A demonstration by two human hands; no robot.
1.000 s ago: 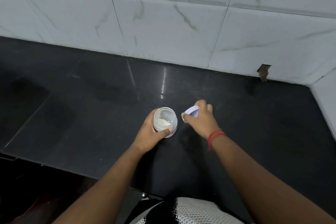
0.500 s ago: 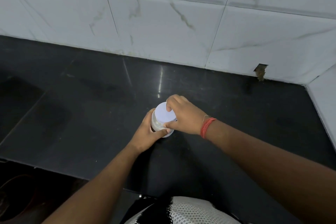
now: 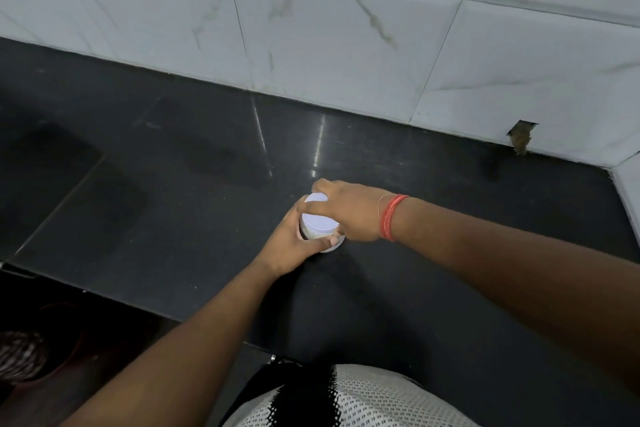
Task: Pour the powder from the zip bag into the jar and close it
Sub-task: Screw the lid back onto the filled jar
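Note:
A small clear jar (image 3: 333, 247) with white powder inside stands on the black counter (image 3: 173, 204). A white round lid (image 3: 318, 218) sits on top of the jar. My left hand (image 3: 294, 243) wraps around the jar's side from the left. My right hand (image 3: 349, 211), with a red thread band on the wrist, grips the lid from above and from the right. Most of the jar's body is hidden behind my fingers. No zip bag is in view.
White marble-look wall tiles (image 3: 346, 38) run along the back of the counter and turn a corner at the far right. A chipped hole (image 3: 520, 139) shows at the tile base. The counter's front edge runs below my forearms.
My right hand brought the lid from beside the jar onto its mouth and now grips it there. My left hand has kept its hold on the jar.

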